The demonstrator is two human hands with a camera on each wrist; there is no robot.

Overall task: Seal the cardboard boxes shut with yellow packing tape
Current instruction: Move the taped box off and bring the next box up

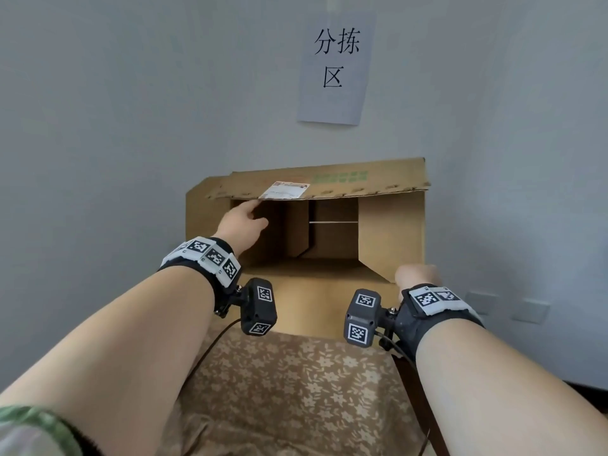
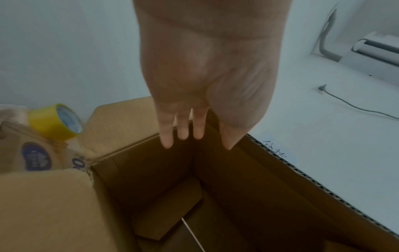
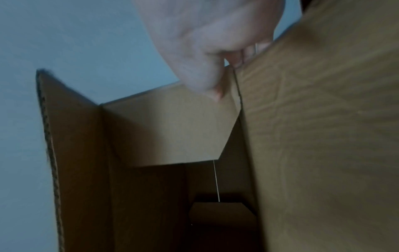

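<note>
Left hand (image 1: 242,222) flat-fingered, empty, inside the open cardboard box (image 1: 391,232); right hand (image 3: 207,51) seemingly pinching its near flap (image 3: 323,136).

Left wrist: black band (image 1: 219,280) topped by white plates printed with black square codes (image 1: 210,255); a black camera block (image 1: 258,307), bolted to the band's inner side, carries a code tag on two faces and trails a black cable (image 1: 210,348). Right wrist: matching black band (image 1: 427,320), white coded plates (image 1: 436,297), black camera block (image 1: 362,319) with two tags, black cable (image 1: 399,352). Left upper arm: green-patterned sleeve (image 1: 36,429). Forearms bare.
</note>
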